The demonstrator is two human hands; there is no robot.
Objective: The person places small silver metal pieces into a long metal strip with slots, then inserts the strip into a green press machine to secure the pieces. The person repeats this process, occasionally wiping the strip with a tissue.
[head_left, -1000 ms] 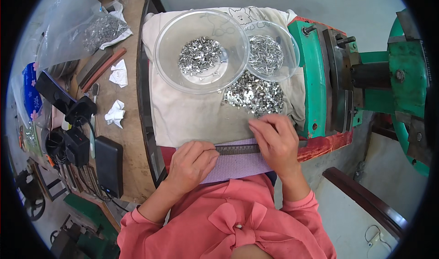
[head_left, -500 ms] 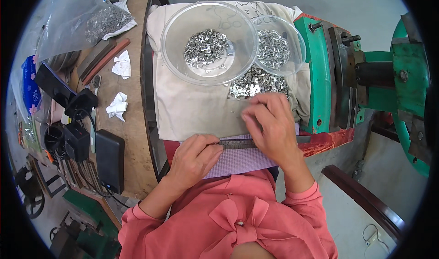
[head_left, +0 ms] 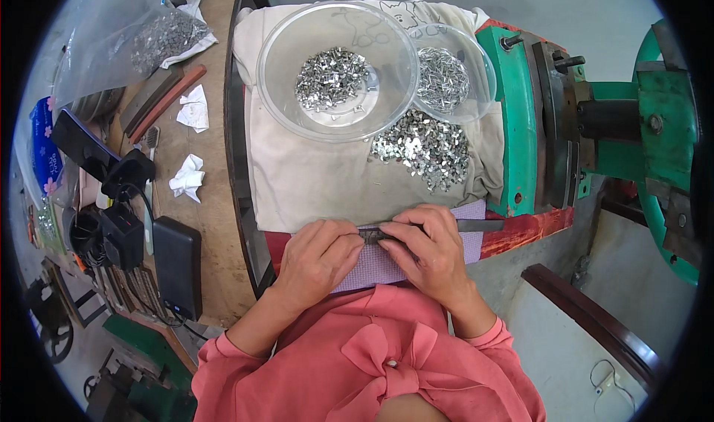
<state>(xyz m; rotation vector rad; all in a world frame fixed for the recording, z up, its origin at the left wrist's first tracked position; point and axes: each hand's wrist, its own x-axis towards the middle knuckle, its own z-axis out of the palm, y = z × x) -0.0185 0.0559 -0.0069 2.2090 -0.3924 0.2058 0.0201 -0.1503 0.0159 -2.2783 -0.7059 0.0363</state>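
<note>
A dark ridged bar (head_left: 370, 236) lies left to right before you, smooth end pointing right.
Your left hand (head_left: 314, 262) pinches its left part; your right hand (head_left: 433, 247) curls over its middle, grip unclear. Lilac waffle-textured cloth (head_left: 381, 272) lies beneath; farther off, creased beige cloth (head_left: 301, 180) carries shiny metal bits (head_left: 429, 152) and round clear tubs (head_left: 279, 106). Wooden worktop (head_left: 222, 254) left, green machinery (head_left: 522, 139) right.

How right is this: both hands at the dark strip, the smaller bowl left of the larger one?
Wrong side: the head view shows the smaller bowl right of the larger bowl. Left hand and right hand are at the strip.
</note>
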